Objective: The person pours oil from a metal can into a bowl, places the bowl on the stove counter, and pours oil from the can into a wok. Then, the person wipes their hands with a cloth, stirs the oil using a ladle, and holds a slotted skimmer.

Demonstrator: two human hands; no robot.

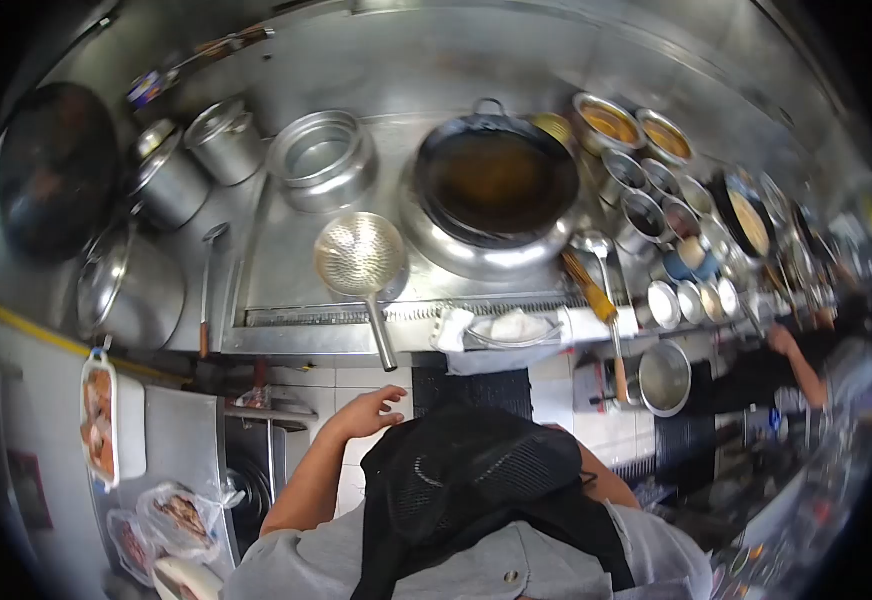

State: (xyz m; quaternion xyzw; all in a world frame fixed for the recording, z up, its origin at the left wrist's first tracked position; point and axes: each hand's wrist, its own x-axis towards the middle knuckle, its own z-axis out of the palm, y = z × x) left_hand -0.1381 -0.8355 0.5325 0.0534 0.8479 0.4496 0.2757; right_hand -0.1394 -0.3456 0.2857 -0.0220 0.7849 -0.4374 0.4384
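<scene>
My left hand (369,412) is in front of the counter with its fingers loosely curled and apart, and nothing in them. The handle end of a perforated skimmer (360,256) reaches over the counter edge just above it, a small gap away. Only the forearm of my right arm shows; a black cap at the bottom hides the hand. On the stove a black wok (435,195) holds brown liquid (501,172). A ladle (601,262) with a wooden handle lies to its right, beside a bamboo brush (590,288). A folded white cloth (516,328) lies along the front edge.
Left of the stove stand a steel pot (324,163), lidded pots (131,285) and a long-handled ladle (206,290). Several seasoning cups (643,219) crowd the right side. A white tub (128,425) and bagged food (181,515) sit lower left. Another person's arm (801,365) is at right.
</scene>
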